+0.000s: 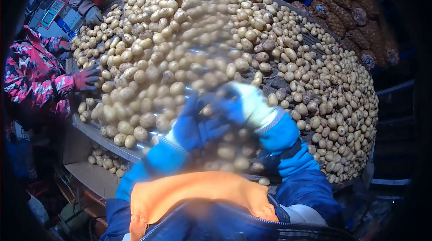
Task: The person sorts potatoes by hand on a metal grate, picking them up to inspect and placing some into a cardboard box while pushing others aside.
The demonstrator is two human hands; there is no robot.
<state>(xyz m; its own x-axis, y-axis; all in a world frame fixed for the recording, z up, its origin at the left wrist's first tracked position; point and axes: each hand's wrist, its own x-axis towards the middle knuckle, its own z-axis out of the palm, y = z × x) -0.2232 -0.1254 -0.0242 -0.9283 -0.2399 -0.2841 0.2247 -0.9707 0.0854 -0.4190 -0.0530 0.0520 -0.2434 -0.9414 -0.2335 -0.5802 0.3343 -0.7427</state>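
Observation:
Potatoes [148, 119] lie heaped in front of me across a wide sorting table. My left hand [193, 126], in a blue glove, is low over the pile with its fingers curled around a potato [206, 111]. Close beside it, my right hand [240, 103] wears a blue and pale glove. The right fingers bend down toward the same spot, but blur hides whether they grip anything. More potatoes [226, 152] show blurred below my hands, near my orange apron [202, 191].
A metal rim [105, 139] edges the table, with a cardboard box [90, 173] of potatoes below it. At the left a co-worker's gloved hand [86, 79] touches the pile; another person's glove [94, 16] is farther back. Filled net sacks [348, 11] are stacked at back right.

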